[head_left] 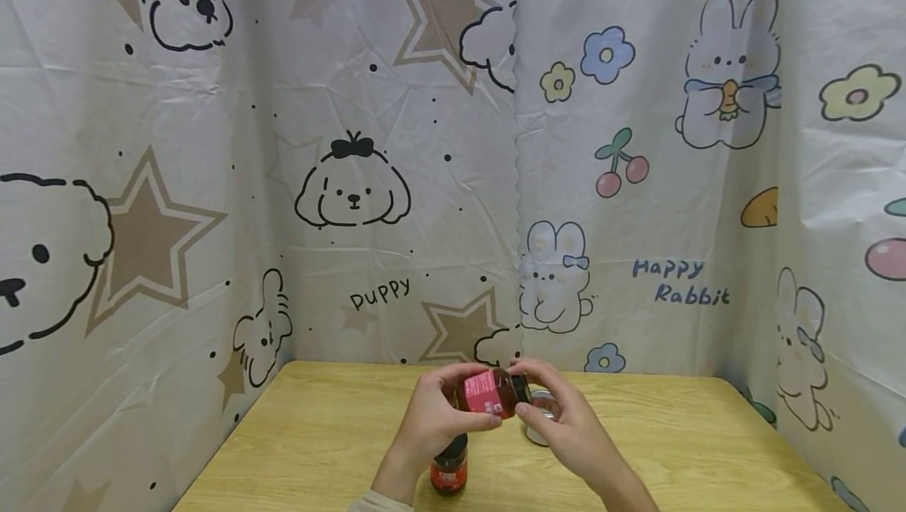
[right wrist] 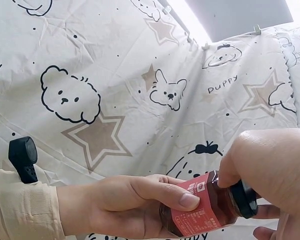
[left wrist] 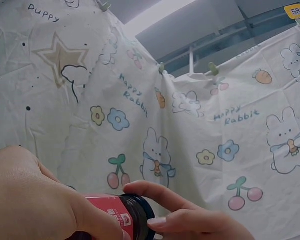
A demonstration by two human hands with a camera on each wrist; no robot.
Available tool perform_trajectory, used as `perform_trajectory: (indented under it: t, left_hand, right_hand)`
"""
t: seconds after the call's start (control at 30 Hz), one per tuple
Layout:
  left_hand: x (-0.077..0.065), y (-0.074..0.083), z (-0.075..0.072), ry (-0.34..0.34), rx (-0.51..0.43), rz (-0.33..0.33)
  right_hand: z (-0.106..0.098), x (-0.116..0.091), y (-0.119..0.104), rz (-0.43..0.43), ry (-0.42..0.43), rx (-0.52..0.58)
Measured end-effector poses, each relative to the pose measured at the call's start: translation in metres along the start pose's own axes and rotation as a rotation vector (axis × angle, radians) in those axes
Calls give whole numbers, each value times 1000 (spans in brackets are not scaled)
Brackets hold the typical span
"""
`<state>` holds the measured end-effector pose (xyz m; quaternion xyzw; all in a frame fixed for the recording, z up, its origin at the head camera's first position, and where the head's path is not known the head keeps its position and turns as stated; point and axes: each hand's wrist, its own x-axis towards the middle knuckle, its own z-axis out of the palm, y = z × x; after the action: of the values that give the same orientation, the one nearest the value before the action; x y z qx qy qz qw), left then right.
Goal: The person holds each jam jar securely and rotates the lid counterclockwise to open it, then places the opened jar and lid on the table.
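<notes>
A glass jar with a red-pink label (head_left: 484, 394) is held tilted on its side above the table. My left hand (head_left: 433, 411) grips its body, thumb along the label, as the right wrist view also shows. My right hand (head_left: 569, 418) pinches the black lid (right wrist: 244, 199) at the jar's other end between thumb and fingers. The lid sits on the jar's mouth. Below my left hand a second jar with a red label and dark lid (head_left: 449, 474) stands upright on the table. Partly hidden behind my right hand is a silvery round container (head_left: 538, 429).
A light wood-grain table (head_left: 318, 433) lies under the hands. Curtains (head_left: 439, 260) printed with puppies and rabbits enclose it at the back and both sides. A black device (right wrist: 24, 157) is strapped at the left wrist.
</notes>
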<state>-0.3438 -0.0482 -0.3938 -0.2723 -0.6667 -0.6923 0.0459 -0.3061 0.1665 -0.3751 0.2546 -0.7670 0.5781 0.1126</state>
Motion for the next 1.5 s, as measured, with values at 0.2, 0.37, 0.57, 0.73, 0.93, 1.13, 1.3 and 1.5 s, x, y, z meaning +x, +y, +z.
perform_trajectory:
  t: [0.2, 0.37, 0.57, 0.73, 0.93, 1.13, 1.3, 1.5]
  left_hand:
    - [1, -1, 0, -8, 2, 0]
    - [2, -3, 1, -8, 4, -4]
    - [2, -3, 2, -7, 10, 5]
    - [3, -3, 2, -14, 8, 12]
    - [1, -2, 2, -11, -4, 9]
    - [2, 0, 2, -6, 11, 19]
    - [3, -1, 4, -12, 11, 33]
    - [2, -2, 5, -18, 1, 37]
  right_hand:
    - [2, 0, 1, -13, 42, 51]
    - [4, 2, 1, 4, 79, 91]
    - [6, 4, -1, 48, 144, 81]
    - [7, 4, 0, 102, 148, 51]
    - [7, 2, 1, 93, 128, -31]
    - [6, 2, 2, 84, 152, -120]
    - [6, 1, 2, 86, 169, -164]
    - [6, 4, 1, 88, 175, -187]
